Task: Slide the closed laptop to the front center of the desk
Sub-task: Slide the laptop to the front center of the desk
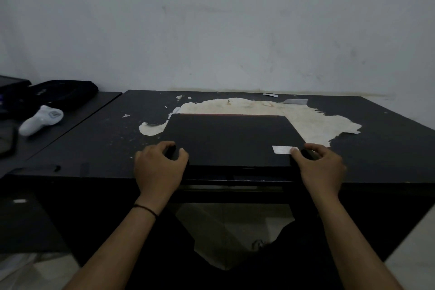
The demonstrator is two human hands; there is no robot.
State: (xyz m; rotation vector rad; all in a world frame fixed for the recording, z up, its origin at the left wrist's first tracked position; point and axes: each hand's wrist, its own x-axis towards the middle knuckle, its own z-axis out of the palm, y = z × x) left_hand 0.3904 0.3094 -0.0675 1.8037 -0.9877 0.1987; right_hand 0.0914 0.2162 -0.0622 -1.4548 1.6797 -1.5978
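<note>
A closed black laptop (231, 139) lies flat on the dark desk (94, 139), near the front edge and about midway across it. A small white sticker (283, 149) marks its near right corner. My left hand (160, 167) grips the laptop's near left corner, fingers curled over the edge. At the near right corner my right hand (321, 167) holds on the same way, thumb by the sticker. The laptop's front edge sits just short of the desk's front edge.
A large pale patch of peeled surface (282, 113) spreads behind the laptop. On a lower side table at the left lie a white handheld device (41, 120) and a black bag (63, 93). A grey wall rises behind the desk.
</note>
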